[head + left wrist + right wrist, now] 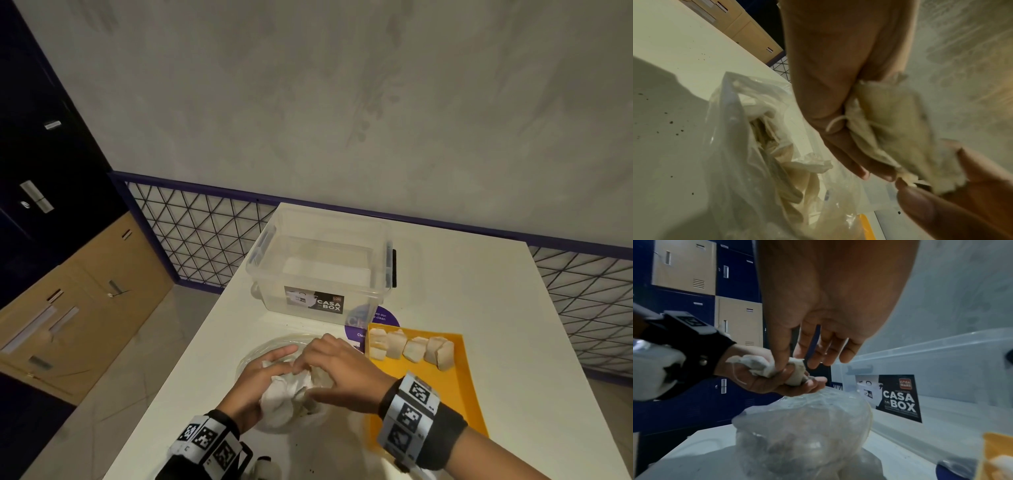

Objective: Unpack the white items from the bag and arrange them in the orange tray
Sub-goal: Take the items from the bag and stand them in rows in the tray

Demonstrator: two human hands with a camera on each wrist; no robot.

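A clear plastic bag point(253, 359) point(748, 146) point(803, 426) with white cloth pieces inside lies on the white table. Just above it my left hand point(263, 368) point(764, 379) holds a bunch of white cloth pouches point(287, 394) point(890, 129) point(758, 365) in its curled fingers. My right hand point(329, 366) point(797, 366) meets it from the right and pinches one pouch of that bunch between thumb and forefinger. The orange tray point(442, 383) point(995, 456) lies to the right, with several white pouches point(411, 347) lined up along its far end.
A clear lidless storage box point(322, 270) point(941, 386) labelled CASA BOX stands behind the bag. A purple round sticker point(373, 325) lies between box and tray. Dark crumbs dot the table point(513, 342). Lockers point(68, 274) and a wire fence point(195, 233) stand to the left.
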